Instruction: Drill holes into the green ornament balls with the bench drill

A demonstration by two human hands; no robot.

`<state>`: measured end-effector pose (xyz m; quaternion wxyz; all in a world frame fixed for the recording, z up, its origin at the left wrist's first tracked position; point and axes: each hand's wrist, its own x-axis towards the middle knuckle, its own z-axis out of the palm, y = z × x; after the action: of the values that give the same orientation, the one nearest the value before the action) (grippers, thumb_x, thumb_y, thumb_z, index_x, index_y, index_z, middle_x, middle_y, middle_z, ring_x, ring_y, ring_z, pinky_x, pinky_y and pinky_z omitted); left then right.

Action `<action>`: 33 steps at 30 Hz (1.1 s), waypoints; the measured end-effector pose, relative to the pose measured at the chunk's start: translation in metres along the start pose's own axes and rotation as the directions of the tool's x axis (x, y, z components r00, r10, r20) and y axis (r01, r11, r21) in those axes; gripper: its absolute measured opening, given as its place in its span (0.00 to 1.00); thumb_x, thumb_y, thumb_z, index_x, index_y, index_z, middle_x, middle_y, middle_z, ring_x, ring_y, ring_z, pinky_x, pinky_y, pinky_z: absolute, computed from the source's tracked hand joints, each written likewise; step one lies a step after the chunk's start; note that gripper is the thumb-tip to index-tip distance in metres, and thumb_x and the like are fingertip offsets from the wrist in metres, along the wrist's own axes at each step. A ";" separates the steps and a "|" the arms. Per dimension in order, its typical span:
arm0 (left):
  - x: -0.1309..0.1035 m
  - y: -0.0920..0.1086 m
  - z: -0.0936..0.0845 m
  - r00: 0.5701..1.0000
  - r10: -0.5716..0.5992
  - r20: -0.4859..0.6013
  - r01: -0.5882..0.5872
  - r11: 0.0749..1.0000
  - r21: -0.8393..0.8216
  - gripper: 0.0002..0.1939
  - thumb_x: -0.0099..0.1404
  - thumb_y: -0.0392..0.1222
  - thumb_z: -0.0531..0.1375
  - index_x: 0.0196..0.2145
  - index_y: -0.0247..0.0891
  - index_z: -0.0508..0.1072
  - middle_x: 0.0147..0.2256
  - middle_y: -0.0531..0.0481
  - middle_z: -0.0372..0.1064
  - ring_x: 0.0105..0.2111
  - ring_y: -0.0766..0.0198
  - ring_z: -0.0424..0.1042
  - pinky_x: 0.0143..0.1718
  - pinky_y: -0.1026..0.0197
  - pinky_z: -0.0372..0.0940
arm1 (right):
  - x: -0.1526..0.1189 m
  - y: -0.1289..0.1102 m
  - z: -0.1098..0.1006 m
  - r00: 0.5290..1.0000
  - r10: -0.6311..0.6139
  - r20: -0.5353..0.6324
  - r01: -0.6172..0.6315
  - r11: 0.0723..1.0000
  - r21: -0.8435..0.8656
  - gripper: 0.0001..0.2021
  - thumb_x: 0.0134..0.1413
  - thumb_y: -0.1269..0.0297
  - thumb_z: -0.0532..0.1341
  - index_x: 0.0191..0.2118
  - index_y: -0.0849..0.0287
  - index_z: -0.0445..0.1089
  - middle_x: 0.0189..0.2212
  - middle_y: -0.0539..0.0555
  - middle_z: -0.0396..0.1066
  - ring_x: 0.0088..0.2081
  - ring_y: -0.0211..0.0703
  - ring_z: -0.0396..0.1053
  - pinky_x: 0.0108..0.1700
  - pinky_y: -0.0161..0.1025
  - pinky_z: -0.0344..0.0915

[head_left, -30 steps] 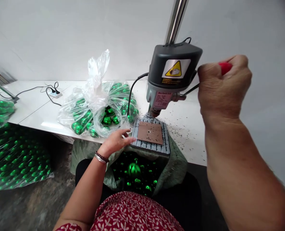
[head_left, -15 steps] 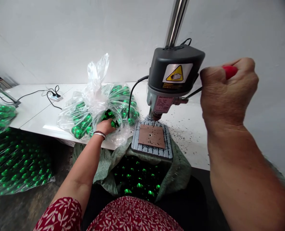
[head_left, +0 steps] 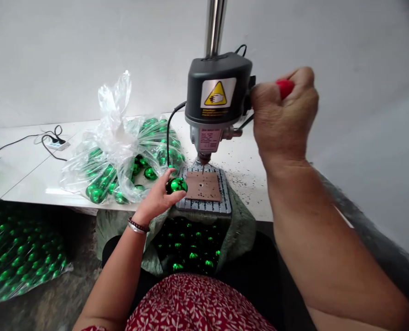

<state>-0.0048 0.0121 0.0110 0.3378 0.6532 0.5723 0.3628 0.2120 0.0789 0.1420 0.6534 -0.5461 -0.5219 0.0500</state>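
Between the thumb and fingers of my left hand (head_left: 158, 197) is a shiny green ball (head_left: 178, 185), held at the left edge of the drill press base (head_left: 227, 202). My right hand (head_left: 287, 115) is wrapped round the red-tipped feed handle (head_left: 285, 88) of the drill press (head_left: 218, 92). The drill bit (head_left: 203, 168) points down, apart from a brown board (head_left: 211, 186) with a small hole in its middle. Left of the press, an open clear plastic bag (head_left: 118, 142) holds several more green balls (head_left: 150, 173).
Dark shavings (head_left: 242, 177) litter the white table (head_left: 28, 174) around the base. A green sack (head_left: 242, 220) with many balls hangs below the press. Another bag of balls (head_left: 21, 253) stands at lower left. A power strip (head_left: 57, 145) and cords lie at the back left.
My left hand has come out of the plastic bag with a green ball and moved right to the press base. My right hand stays on the handle. The view has shifted right.
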 end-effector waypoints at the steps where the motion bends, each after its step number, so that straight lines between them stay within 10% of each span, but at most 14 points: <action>1: 0.002 0.001 0.007 1.000 0.008 0.002 -0.008 0.996 0.094 0.32 0.54 0.45 0.64 0.55 0.36 0.62 0.46 0.45 0.67 0.43 0.59 0.68 0.50 0.54 0.64 | 0.000 0.000 0.000 1.000 -0.002 0.012 0.002 1.000 -0.001 0.10 0.53 0.67 0.55 0.26 0.60 0.50 0.22 0.40 0.49 0.26 0.23 0.47 0.37 0.30 0.50; 8: 0.023 -0.008 0.040 1.000 -0.024 0.020 0.018 0.971 0.237 0.28 0.54 0.45 0.64 0.51 0.34 0.64 0.45 0.44 0.70 0.43 0.57 0.70 0.48 0.54 0.64 | -0.002 -0.001 -0.002 0.999 -0.011 0.047 0.009 0.999 0.039 0.14 0.54 0.70 0.57 0.26 0.58 0.48 0.21 0.42 0.48 0.25 0.27 0.45 0.33 0.31 0.50; 15: 0.039 -0.014 0.040 0.997 0.065 0.027 -0.070 0.976 0.206 0.27 0.59 0.43 0.60 0.55 0.33 0.65 0.54 0.39 0.66 0.55 0.53 0.64 0.58 0.50 0.57 | -0.002 -0.002 -0.005 0.998 -0.018 0.056 0.017 1.000 0.022 0.15 0.54 0.69 0.57 0.26 0.57 0.47 0.22 0.44 0.48 0.26 0.29 0.46 0.35 0.32 0.51; 33: 0.068 -0.007 0.050 0.989 0.018 0.148 -0.065 0.946 0.318 0.33 0.51 0.41 0.66 0.55 0.34 0.68 0.47 0.44 0.72 0.46 0.56 0.71 0.52 0.55 0.64 | 0.014 -0.005 -0.003 0.991 0.035 0.130 -0.024 0.997 -0.079 0.17 0.56 0.65 0.56 0.24 0.57 0.44 0.21 0.43 0.48 0.25 0.30 0.43 0.34 0.32 0.45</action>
<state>0.0397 0.0792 -0.0147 0.2594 0.7358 0.5841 0.2238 0.2179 0.0840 0.1552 0.5952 -0.5742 -0.5571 0.0752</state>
